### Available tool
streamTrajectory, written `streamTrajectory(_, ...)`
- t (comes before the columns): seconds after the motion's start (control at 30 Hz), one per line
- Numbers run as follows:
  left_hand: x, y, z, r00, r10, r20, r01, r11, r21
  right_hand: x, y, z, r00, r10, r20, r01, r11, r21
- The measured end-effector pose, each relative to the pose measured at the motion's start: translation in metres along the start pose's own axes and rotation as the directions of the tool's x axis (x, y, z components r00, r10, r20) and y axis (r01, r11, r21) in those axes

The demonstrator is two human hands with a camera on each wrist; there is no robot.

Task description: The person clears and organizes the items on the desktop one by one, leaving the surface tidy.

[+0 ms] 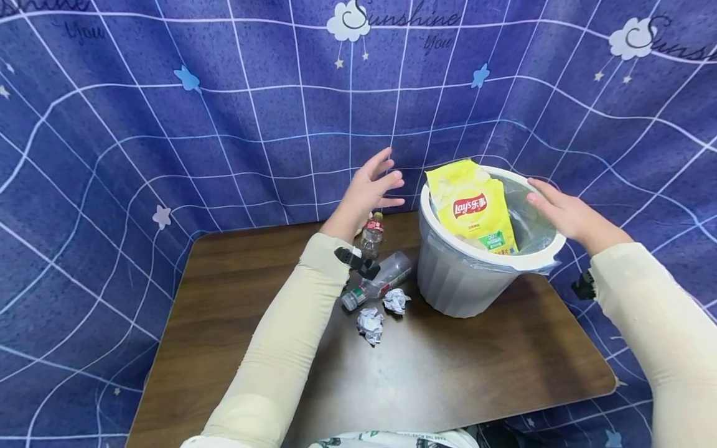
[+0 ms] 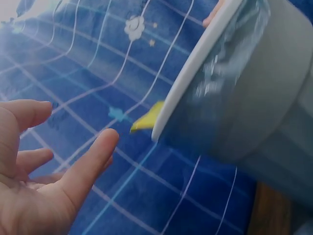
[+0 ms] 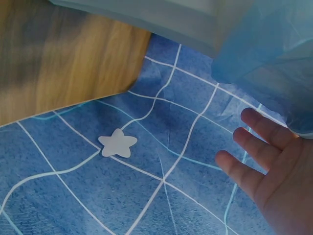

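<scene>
A grey trash can [image 1: 456,280] with a white rim and a clear bluish liner [image 2: 215,73] stands on the table's right side. A yellow Lay's chip bag [image 1: 476,208] leans inside it, one corner poking above the rim. My right hand [image 1: 566,214] rests at the can's right rim, thumb and forefinger over the edge; in the right wrist view its other fingers [image 3: 259,159] extend below the liner. Left of the can, my left hand [image 1: 366,193] is raised with fingers spread and nothing in them, apart from the rim in the left wrist view.
On the brown table [image 1: 241,298], beneath my left forearm, are a small red-labelled bottle [image 1: 372,233], a lying clear bottle [image 1: 392,274] and two crumpled paper balls, one nearer [image 1: 370,326]. A blue gridded curtain [image 1: 252,124] surrounds the table. The table's right corner lies below the can.
</scene>
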State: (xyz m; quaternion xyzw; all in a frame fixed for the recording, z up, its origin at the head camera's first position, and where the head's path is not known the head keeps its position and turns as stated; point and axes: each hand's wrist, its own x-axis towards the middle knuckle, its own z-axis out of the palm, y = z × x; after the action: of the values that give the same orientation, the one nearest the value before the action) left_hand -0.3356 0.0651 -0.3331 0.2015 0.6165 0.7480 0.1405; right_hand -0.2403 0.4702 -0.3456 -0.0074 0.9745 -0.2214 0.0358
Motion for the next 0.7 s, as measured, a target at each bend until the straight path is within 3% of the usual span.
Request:
streamTrajectory(0.17,-0.003,-0.005,-0.029,0.997,0.009,-0.079,-0.011,1.000,-0.028,-0.001,0.002,0.001,1.000,-0.001,-0.004,0.001,1.000,0.004)
streamTrajectory(0.37,-0.010,-0.025,-0.059,0.989,0.008,-0.147,-0.002,0.999,0.041,0.000,0.006,0.001,1.000,0.008,-0.003,-0.008,1.000,-0.004)
streamTrajectory(0.53,-0.022,-0.056,-0.078,0.983,0.016,-0.181,-0.008,0.999,0.045,0.002,0.005,0.001,1.000,0.012,0.000,-0.012,1.000,-0.005)
streamTrajectory(0.7,-0.037,-0.097,-0.085,0.979,0.005,-0.204,0.000,1.000,0.027,0.003,0.001,0.000,1.000,0.014,0.000,-0.014,1.000,-0.008)
